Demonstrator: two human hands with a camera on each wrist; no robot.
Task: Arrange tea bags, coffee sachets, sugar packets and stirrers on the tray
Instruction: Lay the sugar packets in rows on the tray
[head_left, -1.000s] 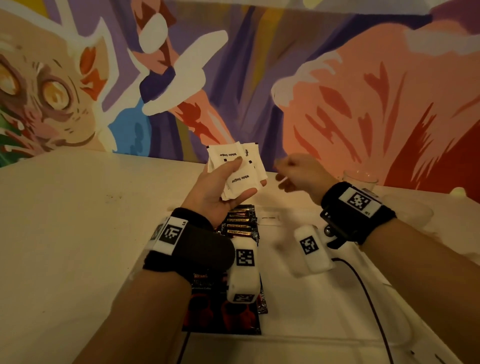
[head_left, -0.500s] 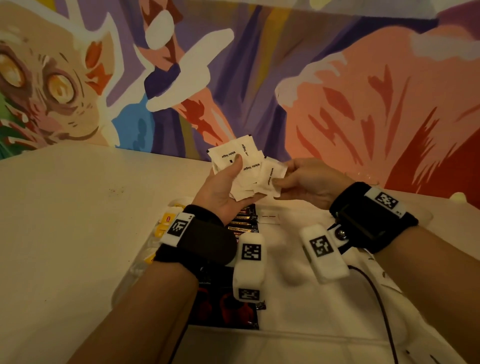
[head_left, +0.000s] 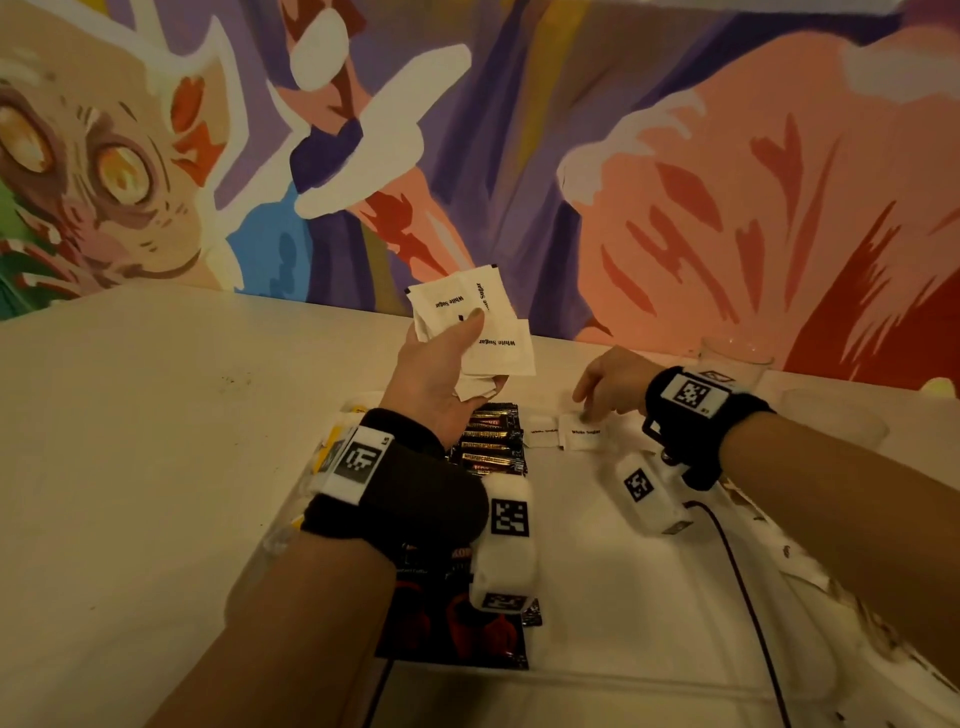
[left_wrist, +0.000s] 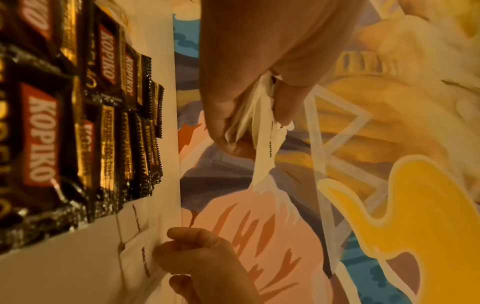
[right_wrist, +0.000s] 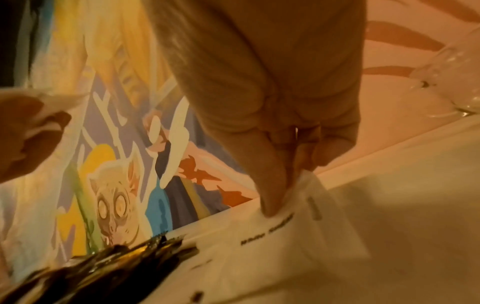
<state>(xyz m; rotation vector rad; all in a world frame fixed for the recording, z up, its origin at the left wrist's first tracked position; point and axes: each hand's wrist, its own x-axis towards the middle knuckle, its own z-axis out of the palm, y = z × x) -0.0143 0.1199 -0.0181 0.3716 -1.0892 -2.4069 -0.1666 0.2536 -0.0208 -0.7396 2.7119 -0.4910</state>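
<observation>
My left hand (head_left: 467, 338) is raised over the tray's far end and grips a fan of white sugar packets (head_left: 493, 343), thumb on top; the left wrist view shows the sugar packets (left_wrist: 265, 144) edge-on between the fingers. My right hand (head_left: 589, 408) is down on the white tray (head_left: 623, 597). It pinches one sugar packet (head_left: 584, 432) lying flat on the tray; in the right wrist view the thumb (right_wrist: 272, 203) sits on that sugar packet (right_wrist: 298, 236). A second packet (head_left: 543, 430) lies just left of it. Dark coffee sachets (head_left: 491, 441) are lined up further left.
Yellow tea bags (head_left: 332, 447) lie at the tray's left edge, partly hidden by my left wrist. A clear glass (head_left: 735, 358) stands behind my right hand on the cream table (head_left: 156, 441). A painted wall (head_left: 675, 156) rises behind the table.
My right hand took one sugar packet from the fan in my left hand and carried it down onto the tray, beside the packet lying there. My left hand stayed raised.
</observation>
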